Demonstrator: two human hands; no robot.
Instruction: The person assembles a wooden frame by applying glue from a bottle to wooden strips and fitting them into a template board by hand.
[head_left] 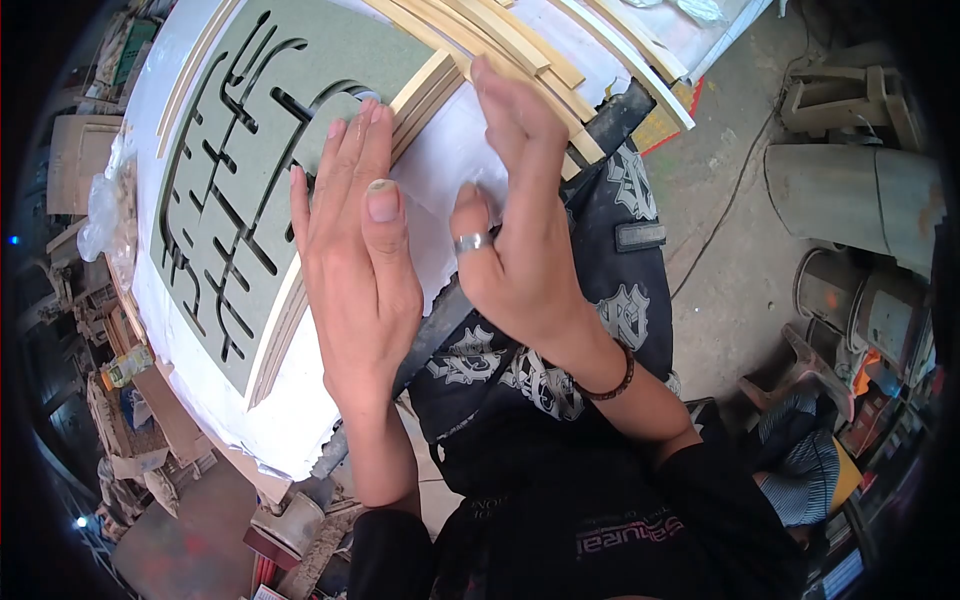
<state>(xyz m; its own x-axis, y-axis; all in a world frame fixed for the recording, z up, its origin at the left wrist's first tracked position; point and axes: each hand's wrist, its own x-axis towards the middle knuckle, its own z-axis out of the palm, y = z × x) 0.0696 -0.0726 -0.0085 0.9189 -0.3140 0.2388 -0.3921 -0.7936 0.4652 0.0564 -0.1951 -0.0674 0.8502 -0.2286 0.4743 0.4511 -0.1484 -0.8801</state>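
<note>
A grey-green board [345, 48] with dark curved slots cut through it lies on a white-covered table [215, 420]. Layered pale wood strips [272, 345] run along its near edge, and more wood strips [425, 95] stand at its right corner. My left hand [355, 245] is flat with fingers stretched over the near edge of the board, hiding part of the strips. To its right, my right hand [525, 200], with a ring on the thumb, is held edge-on. Its fingers are extended and its fingertips are by the ends of the strips. Nothing shows in either hand.
Several long wood strips [515, 45] lie at the back right, crossing the table edge. A plastic bag [97, 225] hangs at the left. Cardboard [80, 165] and wood scraps clutter that side. Grey metal drums [850, 195] stand on the floor [715, 200] at the right.
</note>
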